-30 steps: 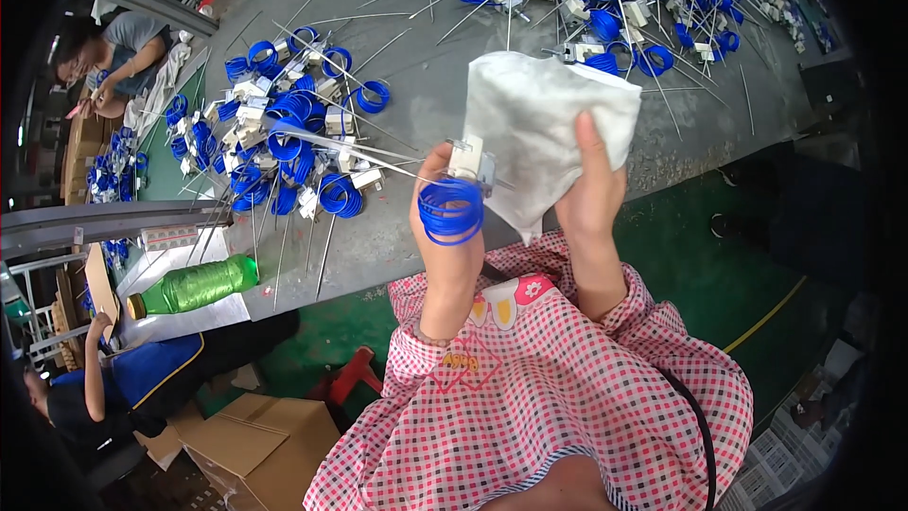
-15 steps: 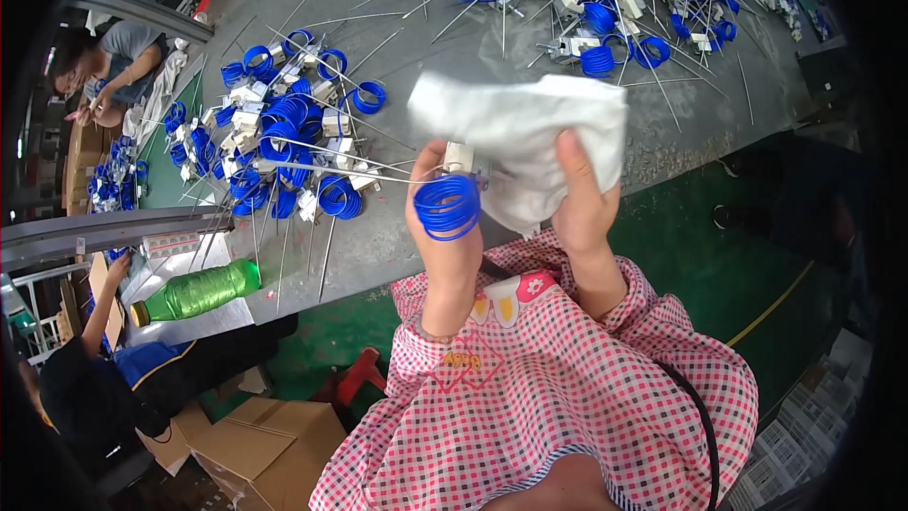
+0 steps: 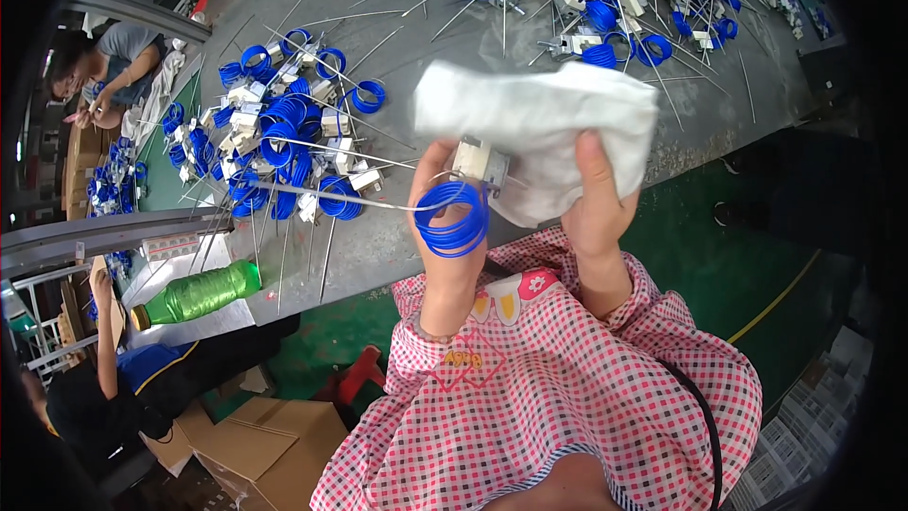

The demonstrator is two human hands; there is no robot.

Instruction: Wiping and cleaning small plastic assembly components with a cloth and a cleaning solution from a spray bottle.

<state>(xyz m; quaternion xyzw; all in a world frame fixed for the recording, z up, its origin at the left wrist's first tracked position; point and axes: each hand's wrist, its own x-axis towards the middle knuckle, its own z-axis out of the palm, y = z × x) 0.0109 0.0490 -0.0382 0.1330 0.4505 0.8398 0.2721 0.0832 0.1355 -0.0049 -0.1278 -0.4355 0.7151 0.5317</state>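
White cloth [image 3: 553,123] in the right hand [image 3: 598,203], blue coil [image 3: 452,235] in the left hand [image 3: 452,270]

Both hands are raised over the near edge of the bench [image 3: 364,246], side by side. The left hand is closed around one piece. It consists of a white block [image 3: 470,161], a metal part [image 3: 497,170] on the right side of this block, and the coil, which sits just on the near side, in front of the palm. The thumb is to the left of the block; the other fingers are mostly hidden, so I cannot tell how they are bent. From this piece one thin silver wire [image 3: 392,206] goes out to the left.

The right hand grips the cloth, with the thumb on its upper face and the other fingers hidden. The cloth is partly folded, and its left edge is blurred. It is just beside the block; whether the two are touching, I cannot tell.

To the left on the bench lies a pile [image 3: 293,112] of similar coils and blocks, with wires pointing in many directions. At the far right there is a bigger pile [image 3: 600,15] of the same kind. At the near left a green bottle [image 3: 203,293] lies on its side, its cap toward the left. Below it, on the floor, stands a cardboard box [image 3: 274,445].
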